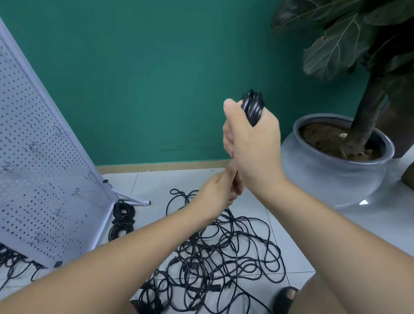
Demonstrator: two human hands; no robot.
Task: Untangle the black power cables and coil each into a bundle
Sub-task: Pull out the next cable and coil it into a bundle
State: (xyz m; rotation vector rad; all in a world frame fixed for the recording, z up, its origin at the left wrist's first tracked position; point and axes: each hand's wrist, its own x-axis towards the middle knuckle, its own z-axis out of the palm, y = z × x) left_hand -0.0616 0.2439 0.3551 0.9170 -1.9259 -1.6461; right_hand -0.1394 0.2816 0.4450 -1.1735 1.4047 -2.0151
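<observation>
Now, mid-coil at frame centre, my right hand [252, 143] clenches the glossy black looped cable bundle [253, 106] while my left hand [217, 190] pinches its tail, which I judge needs wrapping next, clear of the tangled black cable pile [216, 257] below.

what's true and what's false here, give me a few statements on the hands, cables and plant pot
1. The right hand grips a coiled cable bundle. True.
2. The tangled cables lie on a table. False: they lie on the tiled floor.
3. Other finished coils lie at the foot of the pegboard. True.
4. The plant pot stands to the person's left. False: it stands to the right.
5. The left hand rests flat on the floor. False: raised, it pinches a cable under the right hand.
</observation>
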